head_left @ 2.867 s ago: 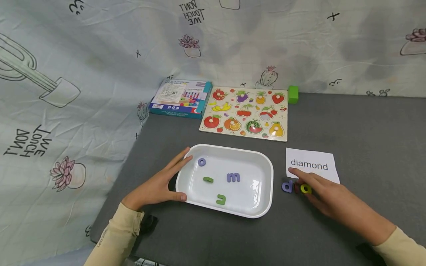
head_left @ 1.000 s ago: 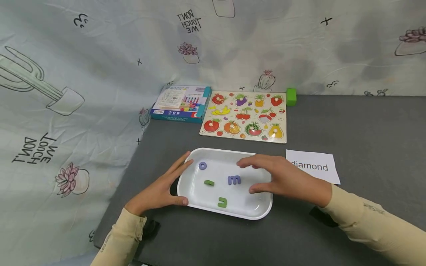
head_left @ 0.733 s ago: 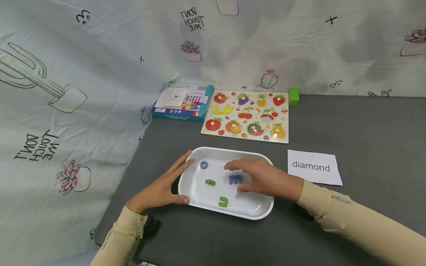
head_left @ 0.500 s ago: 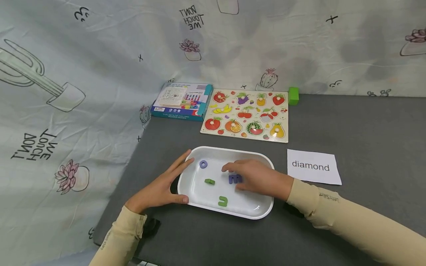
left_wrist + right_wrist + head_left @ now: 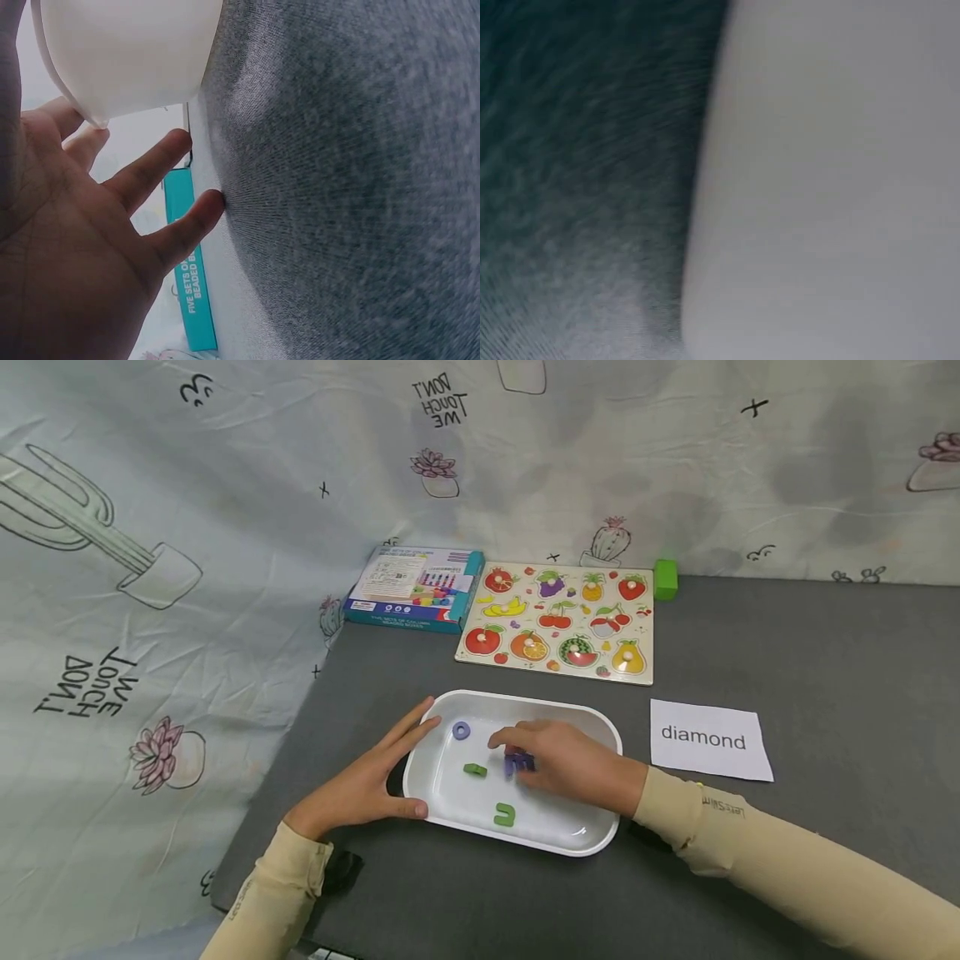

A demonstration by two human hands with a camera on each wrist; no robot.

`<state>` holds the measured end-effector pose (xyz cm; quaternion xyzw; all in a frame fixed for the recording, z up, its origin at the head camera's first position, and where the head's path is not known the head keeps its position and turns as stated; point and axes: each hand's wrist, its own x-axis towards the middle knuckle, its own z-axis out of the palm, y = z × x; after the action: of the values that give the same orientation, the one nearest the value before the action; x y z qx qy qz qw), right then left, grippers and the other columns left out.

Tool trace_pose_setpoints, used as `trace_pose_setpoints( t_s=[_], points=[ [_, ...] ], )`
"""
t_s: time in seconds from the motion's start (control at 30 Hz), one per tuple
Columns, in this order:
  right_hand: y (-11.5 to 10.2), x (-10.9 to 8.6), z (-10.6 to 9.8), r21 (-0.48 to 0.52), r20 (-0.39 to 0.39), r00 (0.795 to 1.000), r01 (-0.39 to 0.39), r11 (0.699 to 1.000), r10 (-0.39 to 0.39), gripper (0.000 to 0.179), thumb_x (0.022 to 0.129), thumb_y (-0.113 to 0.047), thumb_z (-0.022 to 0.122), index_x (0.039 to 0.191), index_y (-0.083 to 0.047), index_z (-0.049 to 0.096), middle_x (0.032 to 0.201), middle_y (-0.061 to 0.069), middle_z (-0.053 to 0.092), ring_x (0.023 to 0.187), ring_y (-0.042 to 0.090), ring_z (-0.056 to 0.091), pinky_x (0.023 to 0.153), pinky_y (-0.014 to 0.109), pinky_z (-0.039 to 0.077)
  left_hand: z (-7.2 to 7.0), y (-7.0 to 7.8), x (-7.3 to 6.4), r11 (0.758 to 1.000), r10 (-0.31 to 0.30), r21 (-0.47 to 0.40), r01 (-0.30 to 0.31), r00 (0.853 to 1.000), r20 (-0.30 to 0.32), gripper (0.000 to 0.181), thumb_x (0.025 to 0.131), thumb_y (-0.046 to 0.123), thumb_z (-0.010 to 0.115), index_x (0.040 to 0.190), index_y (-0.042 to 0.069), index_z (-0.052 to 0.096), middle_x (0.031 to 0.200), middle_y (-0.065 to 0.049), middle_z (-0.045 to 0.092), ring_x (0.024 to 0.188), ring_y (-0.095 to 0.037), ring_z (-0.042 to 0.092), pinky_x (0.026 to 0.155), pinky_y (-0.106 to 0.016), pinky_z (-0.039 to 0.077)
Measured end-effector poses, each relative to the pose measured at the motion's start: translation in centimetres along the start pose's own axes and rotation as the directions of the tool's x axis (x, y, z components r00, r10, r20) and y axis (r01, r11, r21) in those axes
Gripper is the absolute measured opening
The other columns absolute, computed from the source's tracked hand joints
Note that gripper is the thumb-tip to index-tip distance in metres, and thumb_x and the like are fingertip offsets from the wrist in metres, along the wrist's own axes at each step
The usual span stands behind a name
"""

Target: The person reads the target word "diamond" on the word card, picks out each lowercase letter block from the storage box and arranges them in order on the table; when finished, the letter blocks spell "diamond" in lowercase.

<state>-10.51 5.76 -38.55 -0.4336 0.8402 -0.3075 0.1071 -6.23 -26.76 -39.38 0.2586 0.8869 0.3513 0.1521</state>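
Observation:
A white tray [image 5: 450, 810] holds several plastic letters. My right hand [image 5: 566, 764] reaches down into it, thumb and fingers pinching the purple letter m [image 5: 517, 766], which they partly hide. My left hand [image 5: 360, 781] rests at the tray's left end with fingers spread and straight, fingertips and thumb at the rim; the left wrist view shows the fingers [image 5: 150, 169] against the tray's outer wall. Also in the tray are a purple o [image 5: 461, 730], a green letter [image 5: 475, 770] on its edge and a green n-shaped letter [image 5: 505, 815]. The right wrist view shows only tray wall and cloth.
Right of the tray lies a paper card [image 5: 708, 739] printed "diamond". My right sleeve [image 5: 750, 835] covers the letters below it, except a yellow sliver. Behind stand a fruit puzzle board [image 5: 555, 622], a teal-edged box [image 5: 412, 589] and a green block [image 5: 665, 579].
My right hand has left the letters below the card, moved left into the tray and closed on the m, which has shifted slightly left. My left hand has stayed at the rim.

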Motion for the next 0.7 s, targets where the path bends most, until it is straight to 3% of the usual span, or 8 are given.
trace_pose_setpoints(
  t_s=[0.13,0.27,0.4,0.5,0.6,0.7],
  points=[
    [-0.6,-0.8,-1.1,0.132,-0.129,0.989,0.093,0.987,-0.076,0.049,0.085,-0.006,0.082,0.13,-0.01,0.064,0.113,-0.001,0.07,0.101,0.01,0.065,0.085,0.031,0.056,0.0,0.2,0.0,1.0,-0.007,-0.007,0.007,1.0,0.003,0.111,0.077,0.034,0.091,0.164,0.027,0.021,0.169,0.011,-0.002,0.151,-0.022,0.017,0.109,-0.06,0.035],
    [-1.4,-2.6,-3.2,0.222,-0.258,0.958,0.184,0.957,-0.125,0.05,0.084,-0.001,0.083,0.129,-0.01,0.064,0.119,-0.001,0.069,0.104,0.01,0.067,0.086,0.03,0.056,0.0,0.3,0.0,1.0,-0.02,-0.021,0.02,1.0,-0.003,0.111,0.077,0.034,0.091,0.163,0.03,0.021,0.169,0.012,-0.001,0.151,-0.023,0.018,0.109,-0.059,0.035],
    [-1.3,-5.5,-5.6,0.163,-0.368,0.918,0.222,0.961,-0.149,0.054,0.077,0.007,0.084,0.125,-0.01,0.066,0.118,-0.001,0.069,0.102,0.01,0.067,0.085,0.027,0.055,0.1,0.3,0.2,1.0,-0.011,-0.017,0.011,1.0,-0.006,0.113,0.076,0.033,0.092,0.163,0.03,0.021,0.169,0.011,-0.001,0.151,-0.024,0.018,0.109,-0.06,0.035],
    [-0.8,-8.3,-7.2,0.077,-0.43,0.893,0.178,0.981,-0.129,0.058,0.072,0.01,0.085,0.123,-0.011,0.068,0.117,-0.001,0.07,0.101,0.009,0.068,0.085,0.023,0.054,0.0,0.3,0.2,1.0,-0.006,-0.013,0.006,1.0,-0.005,0.112,0.076,0.033,0.092,0.163,0.029,0.022,0.17,0.011,0.0,0.151,-0.023,0.019,0.108,-0.059,0.036],
    [-0.1,-11.2,-8.4,-0.001,-0.474,0.877,0.085,0.996,-0.075,0.041,0.085,-0.02,0.085,0.122,-0.013,0.07,0.115,-0.004,0.07,0.1,0.005,0.068,0.086,0.018,0.052,-0.1,0.3,0.2,1.0,-0.007,-0.012,0.007,1.0,-0.004,0.112,0.076,0.033,0.092,0.163,0.028,0.022,0.169,0.011,0.0,0.151,-0.022,0.018,0.109,-0.059,0.036],
    [0.4,-13.6,-9.0,-0.083,-0.494,0.869,-0.038,0.996,-0.008,0.047,0.093,-0.055,0.065,0.119,-0.017,0.071,0.114,-0.009,0.069,0.099,-0.002,0.066,0.085,0.012,0.048,-0.1,0.3,0.0,1.0,-0.009,-0.007,0.009,1.0,0.001,0.112,0.076,0.033,0.091,0.163,0.027,0.022,0.169,0.011,-0.001,0.151,-0.021,0.017,0.108,-0.06,0.036]
  ],
)
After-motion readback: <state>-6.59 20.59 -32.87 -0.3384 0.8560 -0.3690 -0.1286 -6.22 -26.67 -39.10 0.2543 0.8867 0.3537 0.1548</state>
